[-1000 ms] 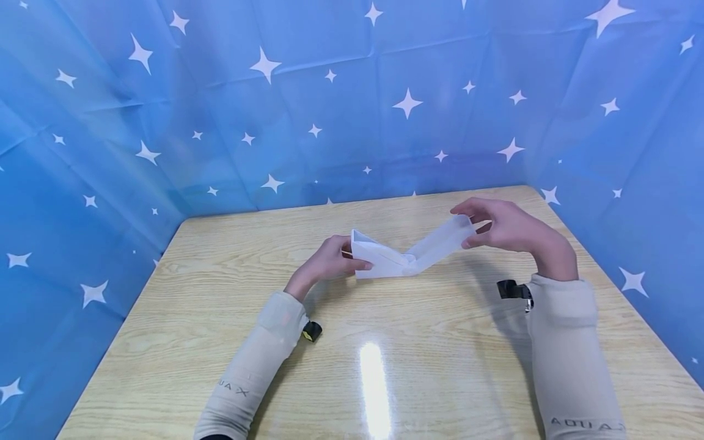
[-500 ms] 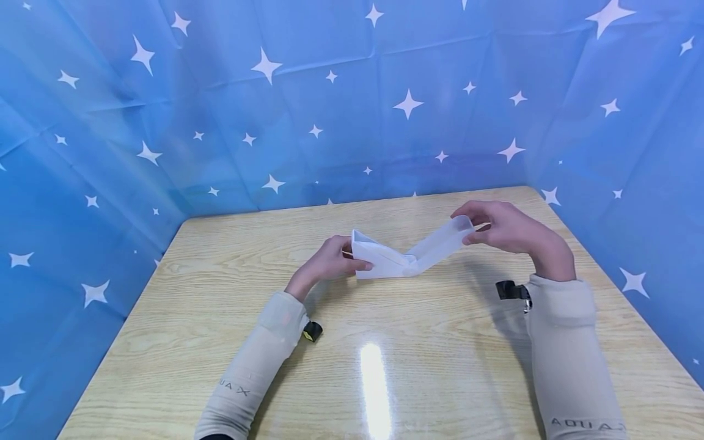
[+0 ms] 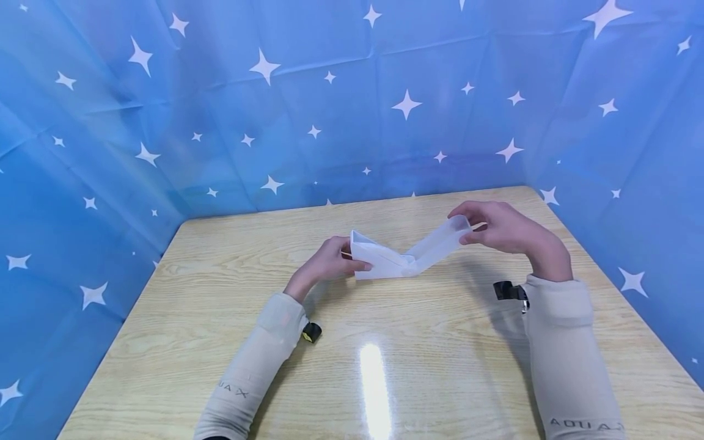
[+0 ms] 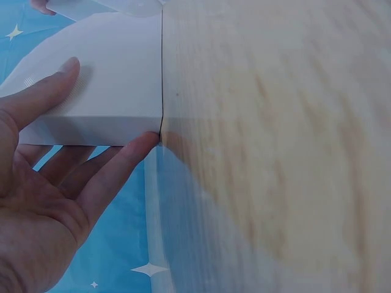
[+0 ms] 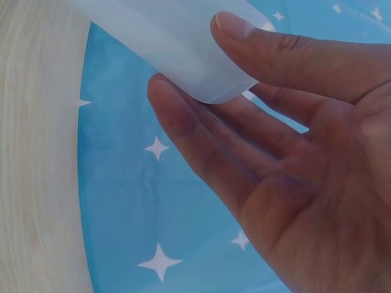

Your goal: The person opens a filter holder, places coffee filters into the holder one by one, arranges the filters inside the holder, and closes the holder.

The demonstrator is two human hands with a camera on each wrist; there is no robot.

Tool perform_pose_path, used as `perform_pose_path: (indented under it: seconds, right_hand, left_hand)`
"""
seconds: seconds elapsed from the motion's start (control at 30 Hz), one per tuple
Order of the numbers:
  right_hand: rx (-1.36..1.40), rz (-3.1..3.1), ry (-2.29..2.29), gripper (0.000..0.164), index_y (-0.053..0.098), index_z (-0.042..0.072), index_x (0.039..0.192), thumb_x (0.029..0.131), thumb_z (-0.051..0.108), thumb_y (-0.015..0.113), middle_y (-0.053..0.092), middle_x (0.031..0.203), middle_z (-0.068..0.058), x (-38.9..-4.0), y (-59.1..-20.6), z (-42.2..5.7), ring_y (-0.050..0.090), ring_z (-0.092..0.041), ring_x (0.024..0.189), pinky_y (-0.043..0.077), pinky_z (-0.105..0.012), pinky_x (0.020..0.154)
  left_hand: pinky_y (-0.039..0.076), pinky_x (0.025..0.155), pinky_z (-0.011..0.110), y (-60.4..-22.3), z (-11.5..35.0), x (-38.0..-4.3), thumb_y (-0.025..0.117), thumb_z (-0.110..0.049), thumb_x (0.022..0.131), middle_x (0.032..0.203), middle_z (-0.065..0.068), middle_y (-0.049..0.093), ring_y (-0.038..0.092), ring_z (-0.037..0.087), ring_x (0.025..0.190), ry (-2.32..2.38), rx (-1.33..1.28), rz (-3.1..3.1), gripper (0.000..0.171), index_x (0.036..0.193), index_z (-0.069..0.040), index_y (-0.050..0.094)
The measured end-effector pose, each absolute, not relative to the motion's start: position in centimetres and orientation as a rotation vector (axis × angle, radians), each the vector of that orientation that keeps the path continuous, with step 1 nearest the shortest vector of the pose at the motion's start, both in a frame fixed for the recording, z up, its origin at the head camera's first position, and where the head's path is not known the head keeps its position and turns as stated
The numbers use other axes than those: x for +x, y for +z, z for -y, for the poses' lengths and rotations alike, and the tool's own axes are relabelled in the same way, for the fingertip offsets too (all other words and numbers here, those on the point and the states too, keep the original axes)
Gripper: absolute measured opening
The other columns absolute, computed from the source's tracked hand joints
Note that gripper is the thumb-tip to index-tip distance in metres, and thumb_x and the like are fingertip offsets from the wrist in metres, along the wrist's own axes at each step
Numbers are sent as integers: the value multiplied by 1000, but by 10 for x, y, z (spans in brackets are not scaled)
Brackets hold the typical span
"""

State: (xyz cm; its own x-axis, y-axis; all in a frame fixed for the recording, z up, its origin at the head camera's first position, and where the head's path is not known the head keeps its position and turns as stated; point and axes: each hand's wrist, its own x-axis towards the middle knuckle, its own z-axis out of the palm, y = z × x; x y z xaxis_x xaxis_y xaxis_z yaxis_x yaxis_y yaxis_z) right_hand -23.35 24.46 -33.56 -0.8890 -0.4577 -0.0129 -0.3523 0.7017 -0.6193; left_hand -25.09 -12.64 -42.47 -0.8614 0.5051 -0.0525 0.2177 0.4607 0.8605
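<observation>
A white hinged plastic case stands on the table with its translucent lid (image 3: 437, 249) swung open to the right. The left hand (image 3: 329, 261) grips the left end of the white case body (image 3: 385, 264). In the left wrist view, its thumb lies on the broad side face (image 4: 116, 67) while the fingers reach the end wall, one fingertip at the bottom corner by the table. The right hand (image 3: 503, 227) holds the raised far end of the lid, thumb on one face and fingers on the other, as the right wrist view shows on the lid's rounded edge (image 5: 214, 91).
The pale wooden table (image 3: 220, 256) carries a bright light reflection in front of the case. Blue cloth (image 3: 330, 110) with white stars hangs behind the table and along both sides. Both forearms wear light sleeves with a small black device (image 3: 311, 332) near each wrist.
The right hand and the lid's end have shifted very slightly left and down. The left hand and the case body keep their place.
</observation>
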Motion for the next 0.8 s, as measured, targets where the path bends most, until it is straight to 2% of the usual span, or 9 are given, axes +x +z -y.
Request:
perform_pose_path:
  seconds: [0.27, 0.8]
  right_hand:
    - [-676, -2748, -951, 43, 60, 5, 137, 95, 3, 71, 66, 130, -21, -231, -333, -241, 65, -38, 119, 57, -52, 101]
    - [-729, -2740, -955, 43, 60, 7, 138, 97, 5, 70, 65, 131, -18, -232, -333, -239, 65, -35, 119, 57, -49, 101]
  left_hand:
    - [64, 77, 45, -424, 126, -250, 82, -26, 91, 113, 7, 75, 72, 19, 92, 1355, 626, -2421, 36, 123, -15, 71]
    - [64, 76, 45, -425, 127, -251, 82, -27, 90, 113, 6, 76, 72, 19, 92, 1357, 623, -2422, 36, 123, -16, 72]
